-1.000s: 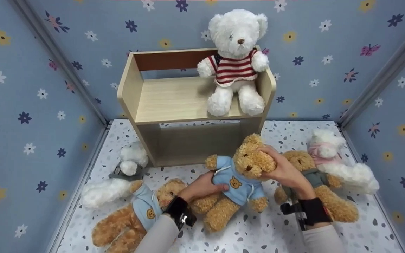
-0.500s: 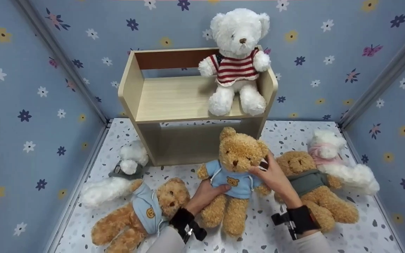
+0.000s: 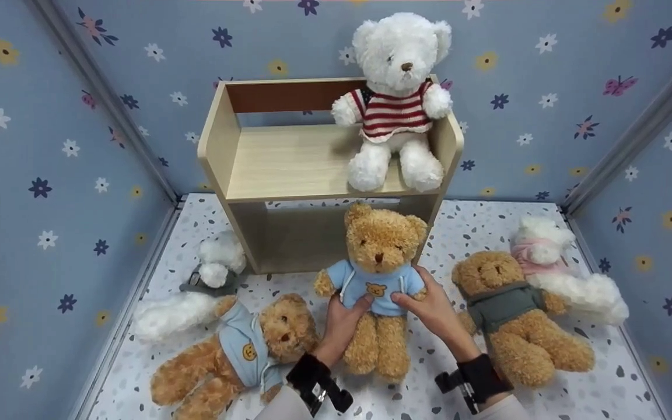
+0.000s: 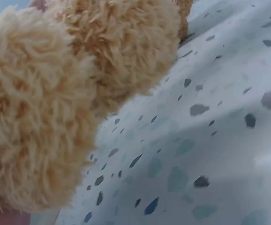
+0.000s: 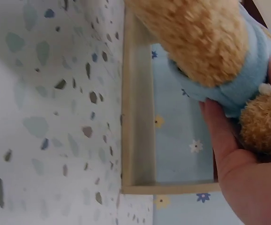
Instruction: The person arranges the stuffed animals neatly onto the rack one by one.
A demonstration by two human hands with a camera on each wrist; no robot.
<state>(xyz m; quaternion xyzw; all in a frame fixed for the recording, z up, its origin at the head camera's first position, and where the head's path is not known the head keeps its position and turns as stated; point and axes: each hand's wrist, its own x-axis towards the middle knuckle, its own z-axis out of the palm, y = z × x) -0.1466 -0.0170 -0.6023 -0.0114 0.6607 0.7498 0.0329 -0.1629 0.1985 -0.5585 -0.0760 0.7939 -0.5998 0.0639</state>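
Down came the right hand [image 3: 438,306], off the head [image 3: 384,239] of the held bear [image 3: 378,306] and onto the side of its blue hoodie [image 3: 391,286]! The bear swung from tilted to upright, drifting leftward, closer to the shelf [image 3: 289,163].

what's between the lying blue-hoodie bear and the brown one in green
Head view: another blue-hoodie bear, gripped by the left hand and right hand.

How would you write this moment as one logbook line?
Left hand: holds blue-hoodie tan bear | right hand: holds its other side | bear: head up, before shelf unit | upper shelf: white bear seated
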